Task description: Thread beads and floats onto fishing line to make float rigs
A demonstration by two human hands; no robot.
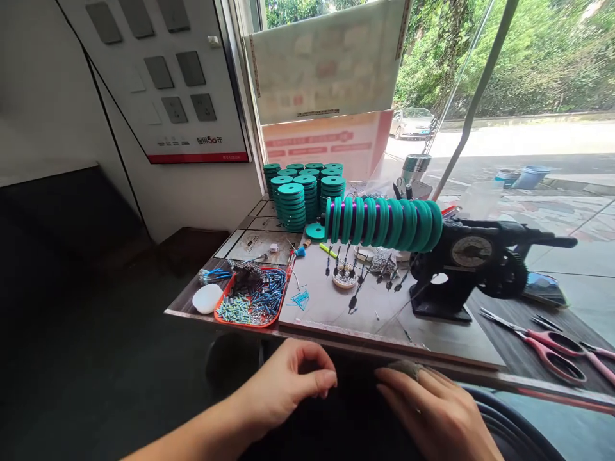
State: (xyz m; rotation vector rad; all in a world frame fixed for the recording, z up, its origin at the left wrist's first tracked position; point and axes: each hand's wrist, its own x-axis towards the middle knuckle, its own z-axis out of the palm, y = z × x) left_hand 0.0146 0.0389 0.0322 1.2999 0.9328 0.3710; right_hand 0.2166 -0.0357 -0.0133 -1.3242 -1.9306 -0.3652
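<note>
My left hand [300, 381] is raised in front of the table's near edge, thumb and forefinger pinched together; anything between them is too small to make out. To its right, apart from it, my right hand [435, 406] has its fingers pressed together and bent, with a greyish patch at the knuckles I cannot identify. Beyond both hands, a row of teal spools [384, 224] sits on the shaft of a black hand-crank winder [475, 256]. Dark rigs with small weights [354, 301] hang or lie below the spools. A thin line [403, 307] runs faintly near the winder's base.
An orange tray [247, 325] of small tubes and springs stands at the left beside a white round piece [207, 299]. A bowl of white beads [344, 278] is mid-board. Stacked teal spools [291, 205] stand behind. Pink-handled scissors [552, 358] lie right.
</note>
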